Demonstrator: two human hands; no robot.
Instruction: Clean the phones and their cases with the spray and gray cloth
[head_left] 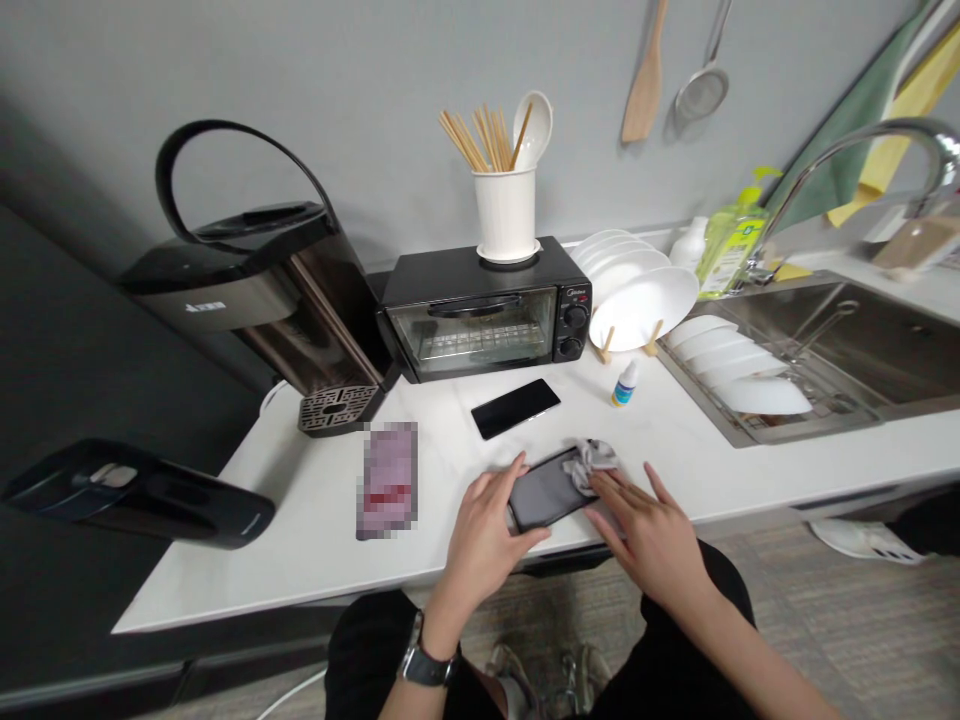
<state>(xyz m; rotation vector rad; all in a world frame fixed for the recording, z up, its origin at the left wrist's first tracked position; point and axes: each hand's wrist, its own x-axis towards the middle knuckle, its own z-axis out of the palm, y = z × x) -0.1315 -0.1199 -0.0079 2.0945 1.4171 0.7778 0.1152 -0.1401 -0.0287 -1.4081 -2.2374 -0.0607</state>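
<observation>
My left hand (487, 530) grips the left end of a grey phone case (547, 492) with a raised black rim, thumb on the near edge and fingers on the far edge. The case lies at the front of the white counter. With its fingertips, my right hand (645, 525) presses a crumpled grey cloth (589, 465) onto the right end of the case. Just behind lies a black phone (516, 408), screen up. A small white-capped bottle (625, 384) with a blue and yellow label stands to the right of it.
A blurred-out purple packet (388, 480) lies left of my hands, near a dark flask (142, 495) and a water dispenser (277, 300). Behind are a toaster oven (480, 320) and white plates (645, 305). Bowls (739, 370) sit by the sink (885, 340) at right.
</observation>
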